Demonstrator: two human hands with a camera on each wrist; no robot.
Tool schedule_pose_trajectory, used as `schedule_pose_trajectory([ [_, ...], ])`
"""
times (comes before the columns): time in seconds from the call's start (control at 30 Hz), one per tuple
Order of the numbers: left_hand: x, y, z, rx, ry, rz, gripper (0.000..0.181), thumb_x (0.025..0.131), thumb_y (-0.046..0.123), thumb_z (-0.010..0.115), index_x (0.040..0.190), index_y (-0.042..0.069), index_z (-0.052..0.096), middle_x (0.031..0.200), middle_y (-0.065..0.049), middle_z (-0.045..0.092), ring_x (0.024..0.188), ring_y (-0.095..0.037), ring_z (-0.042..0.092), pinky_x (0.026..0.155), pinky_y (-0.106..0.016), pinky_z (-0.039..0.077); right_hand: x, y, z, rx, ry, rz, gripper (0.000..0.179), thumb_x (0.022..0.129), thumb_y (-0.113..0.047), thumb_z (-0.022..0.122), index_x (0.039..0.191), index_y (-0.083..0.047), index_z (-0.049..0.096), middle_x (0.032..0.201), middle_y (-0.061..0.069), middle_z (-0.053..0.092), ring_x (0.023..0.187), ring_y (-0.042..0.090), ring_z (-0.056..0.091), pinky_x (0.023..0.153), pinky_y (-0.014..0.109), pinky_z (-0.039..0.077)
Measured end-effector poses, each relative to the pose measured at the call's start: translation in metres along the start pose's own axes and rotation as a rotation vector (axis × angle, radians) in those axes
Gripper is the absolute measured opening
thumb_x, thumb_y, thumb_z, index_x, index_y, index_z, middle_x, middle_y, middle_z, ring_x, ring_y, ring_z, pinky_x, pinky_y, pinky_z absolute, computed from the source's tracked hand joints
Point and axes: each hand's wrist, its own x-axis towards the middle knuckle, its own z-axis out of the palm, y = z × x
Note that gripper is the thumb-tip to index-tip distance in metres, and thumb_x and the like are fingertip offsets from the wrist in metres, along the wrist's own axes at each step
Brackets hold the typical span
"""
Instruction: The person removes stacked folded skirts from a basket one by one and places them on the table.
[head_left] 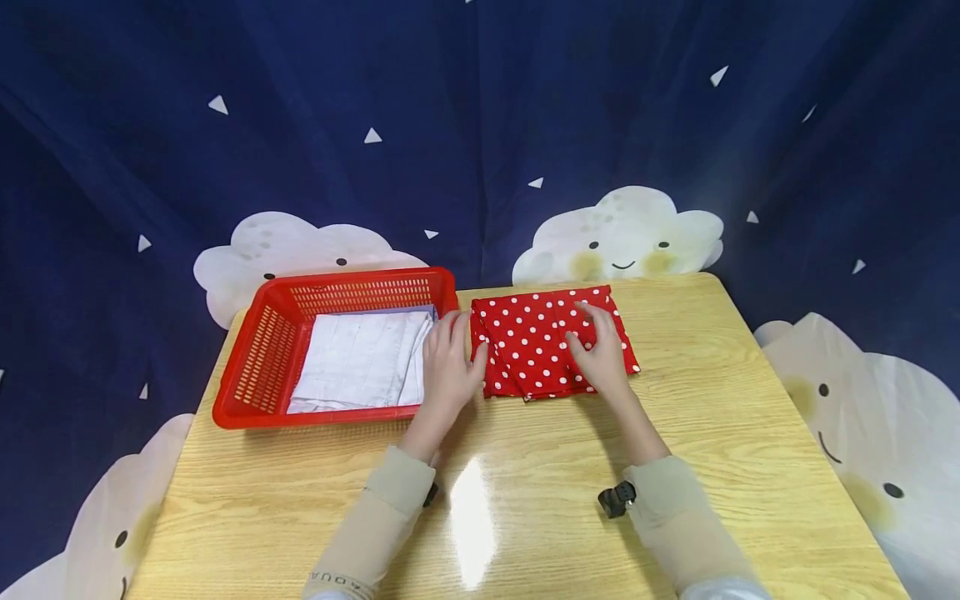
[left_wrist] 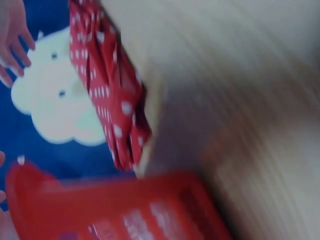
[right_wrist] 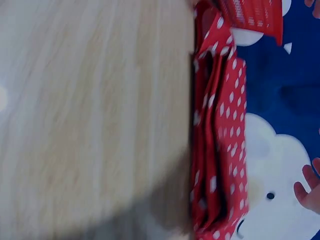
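A red cloth with white dots (head_left: 528,342) lies folded into a rough rectangle on the table. Seen from the side, its stacked layers (right_wrist: 207,165) show in the right wrist view. My right hand (head_left: 604,354) hovers over the cloth's right part, fingers parted and loosely bent, holding nothing. Between the cloth and the red plastic basket (head_left: 247,417) is my left hand (head_left: 447,362), its fingers spread by the basket's right rim. Whether those fingertips touch the rim or the cloth I cannot tell. Inside the basket lies a folded white cloth (head_left: 356,358).
A bluish-purple cloth (head_left: 430,310) peeks out from under the white one. The wooden table (head_left: 540,500) extends in front of and to the right of the folded cloth. Behind it hangs a dark blue curtain (head_left: 420,100) with clouds and triangles.
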Motion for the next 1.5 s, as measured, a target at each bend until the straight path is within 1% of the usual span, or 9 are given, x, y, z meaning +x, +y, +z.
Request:
schedule_pose_trajectory([
  [0.1,0.0,-0.017,-0.015,0.008,0.056,-0.007,0.049,0.079,0.019,0.06,0.124,0.003,0.049,0.124,-0.018,0.048,0.115,-0.032,0.042,0.099,-0.045,0.03,0.003,-0.011,0.009,0.026,-0.028,-0.021,0.048,0.082,-0.001,0.061,0.128,-0.004,0.047,0.125,0.018,0.046,0.113,0.032,0.045,0.094,0.051,0.037],
  [0.27,0.001,-0.045,-0.042,0.036,0.104,-0.051,0.05,0.08,0.022,0.058,0.124,0.003,0.048,0.123,-0.019,0.048,0.114,-0.035,0.04,0.1,-0.047,0.028,0.006,-0.032,0.028,0.036,-0.121,-0.062,0.052,0.083,-0.006,0.062,0.131,-0.006,0.043,0.127,0.015,0.045,0.114,0.028,0.044,0.094,0.049,0.039],
  [0.43,0.0,-0.076,-0.068,0.077,0.105,-0.126,0.052,0.081,0.023,0.057,0.128,0.004,0.045,0.126,-0.019,0.045,0.117,-0.036,0.038,0.102,-0.048,0.024,0.005,-0.052,0.053,0.012,-0.22,-0.136,0.056,0.083,-0.012,0.063,0.134,-0.01,0.04,0.132,0.011,0.042,0.119,0.026,0.042,0.097,0.046,0.039],
  [0.6,-0.005,-0.104,-0.09,0.11,0.094,-0.201,0.055,0.081,0.023,0.057,0.131,0.005,0.043,0.128,-0.02,0.044,0.12,-0.037,0.036,0.103,-0.051,0.022,0.004,-0.073,0.079,0.009,-0.299,-0.187,0.061,0.082,-0.016,0.064,0.137,-0.009,0.037,0.133,0.009,0.041,0.122,0.023,0.04,0.099,0.043,0.038],
  [0.67,-0.007,-0.115,-0.098,0.117,0.078,-0.237,0.056,0.081,0.023,0.058,0.132,0.005,0.042,0.13,-0.02,0.043,0.122,-0.037,0.034,0.102,-0.051,0.021,0.005,-0.079,0.089,0.012,-0.325,-0.199,0.063,0.082,-0.018,0.065,0.137,-0.008,0.036,0.134,0.01,0.04,0.122,0.022,0.039,0.1,0.043,0.037],
  [0.83,-0.009,-0.139,-0.115,0.129,0.017,-0.321,0.058,0.082,0.023,0.059,0.134,0.007,0.038,0.132,-0.019,0.04,0.124,-0.037,0.03,0.102,-0.053,0.021,0.007,-0.092,0.112,0.005,-0.355,-0.209,0.065,0.082,-0.02,0.065,0.138,-0.012,0.034,0.135,0.009,0.04,0.122,0.021,0.039,0.1,0.04,0.038],
  [1.03,-0.011,-0.162,-0.126,0.126,-0.1,-0.43,0.063,0.086,0.024,0.057,0.141,0.01,0.029,0.137,-0.02,0.034,0.128,-0.038,0.025,0.104,-0.056,0.017,0.01,-0.107,0.137,-0.003,-0.414,-0.207,0.068,0.082,-0.018,0.065,0.14,-0.011,0.031,0.136,0.012,0.038,0.126,0.021,0.036,0.104,0.038,0.033],
  [1.27,-0.015,-0.181,-0.125,0.09,-0.233,-0.5,0.067,0.088,0.027,0.054,0.144,0.011,0.021,0.14,-0.024,0.03,0.129,-0.042,0.023,0.104,-0.058,0.017,0.009,-0.121,0.164,-0.03,-0.454,-0.101,0.071,0.083,-0.02,0.064,0.142,-0.01,0.026,0.139,0.017,0.036,0.129,0.027,0.035,0.104,0.039,0.033],
  [1.5,-0.014,-0.193,-0.121,-0.023,-0.375,-0.633,0.079,0.089,0.032,0.056,0.148,0.018,0.006,0.146,-0.023,0.016,0.131,-0.043,0.017,0.099,-0.065,0.021,0.005,-0.129,0.186,-0.068,-0.491,0.079,0.076,0.083,-0.023,0.064,0.144,-0.012,0.021,0.142,0.018,0.032,0.13,0.031,0.034,0.103,0.042,0.033],
])
